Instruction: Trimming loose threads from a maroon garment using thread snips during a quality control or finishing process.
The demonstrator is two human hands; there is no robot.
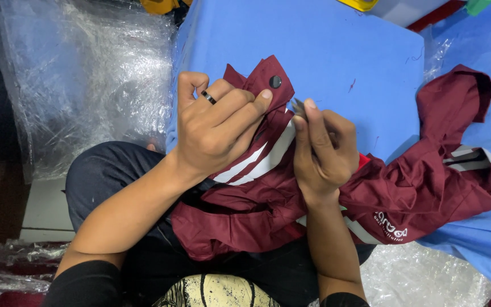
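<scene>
a heap of clear plastic wrap [80,74] lies at the far left. next comes the left hand [217,128], a dark ring [208,97] on one finger, curled nearly closed and pinching a fold of the maroon garment [268,199] just beside its black button [275,82]. the right hand [322,150] is also closed, fingers bunched around a small metal tool [298,105] whose tip pokes out above the thumb, touching the cloth. the garment spreads from the lap onto the blue table [325,51] to the right.
</scene>
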